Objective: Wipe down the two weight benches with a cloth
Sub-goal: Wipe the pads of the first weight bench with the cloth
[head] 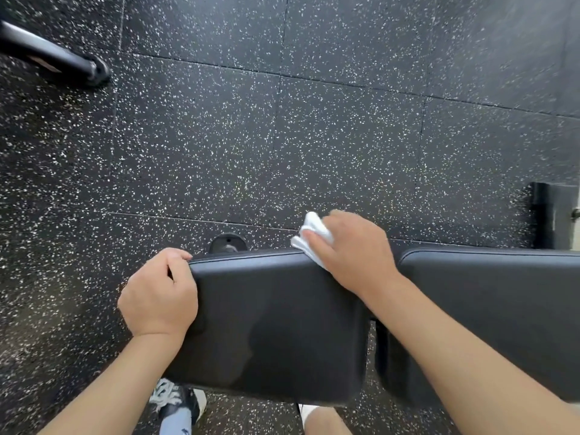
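Note:
A black padded weight bench lies across the bottom of the view, its seat pad on the left and its longer back pad on the right, with a narrow gap between them. My left hand curls around the seat pad's far left corner. My right hand presses a crumpled white cloth against the far edge of the seat pad, near its right end. A second bench is not in view.
Black rubber floor tiles with white speckles fill the room beyond the bench. A black metal bar lies at the top left. A black frame part stands at the right edge. A bench foot and my shoe show below.

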A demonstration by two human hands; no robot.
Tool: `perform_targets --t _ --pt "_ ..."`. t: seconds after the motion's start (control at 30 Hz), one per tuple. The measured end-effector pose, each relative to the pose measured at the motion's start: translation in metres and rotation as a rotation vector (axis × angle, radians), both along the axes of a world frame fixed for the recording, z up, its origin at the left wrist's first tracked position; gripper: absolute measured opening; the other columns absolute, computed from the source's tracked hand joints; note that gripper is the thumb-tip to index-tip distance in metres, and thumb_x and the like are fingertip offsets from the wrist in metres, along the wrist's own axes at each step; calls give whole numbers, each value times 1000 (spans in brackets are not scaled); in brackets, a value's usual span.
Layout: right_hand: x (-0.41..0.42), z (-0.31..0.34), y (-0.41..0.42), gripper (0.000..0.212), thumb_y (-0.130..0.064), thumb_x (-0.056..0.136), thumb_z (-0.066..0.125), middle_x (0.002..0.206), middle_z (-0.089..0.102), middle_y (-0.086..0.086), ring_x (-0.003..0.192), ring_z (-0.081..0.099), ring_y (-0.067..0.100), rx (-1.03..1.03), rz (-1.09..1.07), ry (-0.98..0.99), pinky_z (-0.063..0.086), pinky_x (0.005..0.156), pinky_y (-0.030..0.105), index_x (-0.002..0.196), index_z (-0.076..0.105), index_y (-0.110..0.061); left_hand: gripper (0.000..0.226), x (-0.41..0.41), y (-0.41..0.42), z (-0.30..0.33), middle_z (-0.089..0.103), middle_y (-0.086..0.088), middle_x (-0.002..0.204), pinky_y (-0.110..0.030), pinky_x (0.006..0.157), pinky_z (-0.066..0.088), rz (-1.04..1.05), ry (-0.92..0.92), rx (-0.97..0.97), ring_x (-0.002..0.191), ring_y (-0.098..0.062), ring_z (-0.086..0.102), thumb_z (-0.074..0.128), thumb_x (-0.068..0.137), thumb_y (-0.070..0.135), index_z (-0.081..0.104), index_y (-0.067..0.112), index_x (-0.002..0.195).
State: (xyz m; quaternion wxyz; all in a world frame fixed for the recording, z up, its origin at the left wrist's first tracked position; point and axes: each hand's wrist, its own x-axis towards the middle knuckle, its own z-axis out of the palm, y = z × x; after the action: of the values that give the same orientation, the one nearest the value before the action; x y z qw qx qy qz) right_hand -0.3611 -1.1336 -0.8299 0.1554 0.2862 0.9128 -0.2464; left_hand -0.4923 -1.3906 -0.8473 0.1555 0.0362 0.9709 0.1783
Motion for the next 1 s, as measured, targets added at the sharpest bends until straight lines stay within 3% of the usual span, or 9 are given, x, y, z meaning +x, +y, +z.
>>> perform_targets --t 0.17,0.27,0.33,0.47,0.53,0.63,0.73,0.9,1.0 --pt "-77 -7 -92 40 -54 102 48 76 51 -1 75 56 27 79 183 81 26 65 37 84 66 -23 40 -2 -2 1 58 6 72 -38 64 36 -34 -40 4 70 -29 50 29 93 35 68 30 84" --pt "-122 -10 -143 34 -47 105 47 84 60 -2 82 62 25 6 244 69 28 67 36 90 67 -26 36 -6 -7 -1 51 0 59 -39 55 28 22 -58 93 60 -32 44 33 92 34 44 19 62" --pt "-124 -11 -148 32 -49 105 47 76 49 -4 78 60 25 -19 224 88 29 64 36 83 57 -27 31 -7 -11 -1 47 -1 56 -37 52 21 30 -65 166 56 -26 40 35 88 29 39 16 60" --pt "-79 -1 -116 39 -54 101 52 74 43 -5 71 51 26 -11 206 231 32 61 36 80 52 -21 32 -9 -18 3 66 12 77 -35 65 36 -72 -115 260 73 -18 56 39 86 30 70 24 84" --pt "-55 0 -85 48 -58 102 46 77 48 -5 76 54 25 61 187 125 35 62 37 80 55 -17 37 -14 -26 3 71 16 92 -32 74 42 -135 -183 317 86 -13 61 40 88 32 74 30 100" --pt "-38 -3 -54 53 -61 100 43 71 46 -1 70 48 24 114 68 4 27 56 37 69 44 -17 39 -18 -48 -1 70 22 108 -30 85 44 -212 -325 397 100 -5 60 40 95 43 70 33 118" --pt "-43 -3 -56 55 -56 98 50 64 46 0 64 46 27 175 -13 -27 24 52 37 66 39 -13 50 -8 -73 -7 69 19 110 -34 88 45 -142 -422 416 104 -11 61 40 92 66 61 36 127" --pt "-87 -5 -124 56 -65 91 31 66 43 -3 68 47 27 193 87 44 31 58 38 63 36 -17 66 20 -110 -13 69 16 117 -38 92 50 4 -495 461 108 -13 64 48 82 80 48 40 135" --pt "-118 -5 -172 53 -59 98 41 68 42 -4 67 47 25 202 198 99 30 58 37 63 36 -20 71 30 -127 -13 68 22 121 -38 97 53 36 -566 506 112 -5 64 59 78 83 48 44 136"
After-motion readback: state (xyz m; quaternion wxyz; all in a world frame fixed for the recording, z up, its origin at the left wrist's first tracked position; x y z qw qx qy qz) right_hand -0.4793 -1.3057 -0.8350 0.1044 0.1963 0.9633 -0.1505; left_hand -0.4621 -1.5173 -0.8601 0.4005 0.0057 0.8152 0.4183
